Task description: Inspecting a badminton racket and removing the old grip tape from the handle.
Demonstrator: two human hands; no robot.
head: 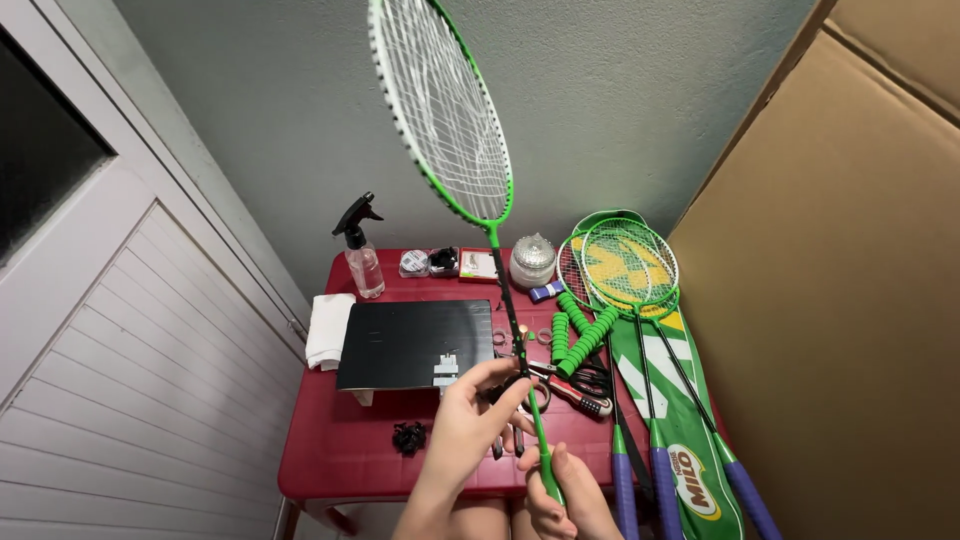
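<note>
We hold a green racket (pixel 452 120) up in front of us. Our right hand (pixel 565 500) is wrapped tight around the low end of its green handle, fingers curled shut on it. Just above that hand, our left hand (pixel 470 415) pinches the thin dark shaft between thumb and fingertips. The racket's white strings rise high above both hands, tilted a little to the left.

Under our hands is a red table (pixel 340 450). Just past the left hand lies a black flat board (pixel 410 345) with bits of grey tape on it. To the left of the board is a folded white cloth (pixel 328 330), and farther back stands a clear spray bottle (pixel 362 255) with a black top. Near the left wrist sits a small black clump (pixel 408 437); we cannot tell what it is.

To the right of our hands lie green foam grips (pixel 585 335) and scissors (pixel 590 385). Beyond them two more rackets (pixel 630 270) rest on a green bag (pixel 690 440).
</note>
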